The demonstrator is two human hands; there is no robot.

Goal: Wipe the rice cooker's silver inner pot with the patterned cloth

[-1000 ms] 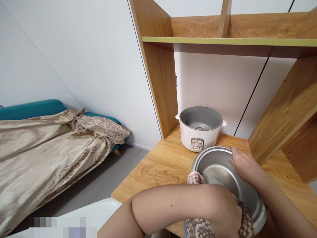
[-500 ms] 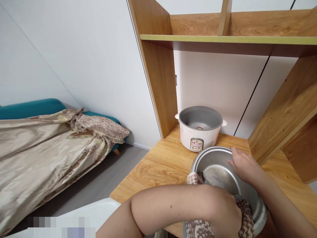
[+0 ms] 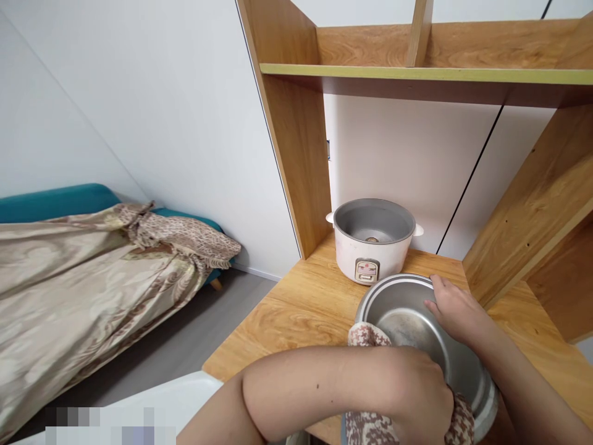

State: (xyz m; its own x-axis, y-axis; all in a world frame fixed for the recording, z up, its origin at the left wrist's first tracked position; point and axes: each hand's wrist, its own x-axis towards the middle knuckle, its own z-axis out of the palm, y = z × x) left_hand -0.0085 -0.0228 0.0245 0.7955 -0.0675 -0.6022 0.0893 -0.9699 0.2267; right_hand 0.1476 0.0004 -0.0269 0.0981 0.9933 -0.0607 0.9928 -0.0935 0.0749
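A silver metal inner pot (image 3: 405, 324) is tilted over the front of the wooden desk, its open mouth facing me. My right hand (image 3: 456, 306) grips the pot's upper right rim, thumb inside and fingers over the edge. Across the lower part of the pot reaches my left hand (image 3: 412, 395), closed on a brown-and-white patterned cloth (image 3: 370, 426) that is bunched against the inner wall; its fingertips are hidden. Just behind the pot stands the white rice cooker body (image 3: 373, 253), uncovered, with its grey inside and heating plate showing.
The wooden desk (image 3: 264, 324) carries side panels and a shelf (image 3: 417, 74) above the cooker. A white chair or stool edge (image 3: 185, 392) is at the lower left. Further left is a teal sofa (image 3: 60, 201) under a beige patterned cover (image 3: 69, 296).
My left hand and the cloth have shifted slightly within the pot, exposing more of its bottom. My right hand keeps its hold on the rim, and the cooker body stays put.
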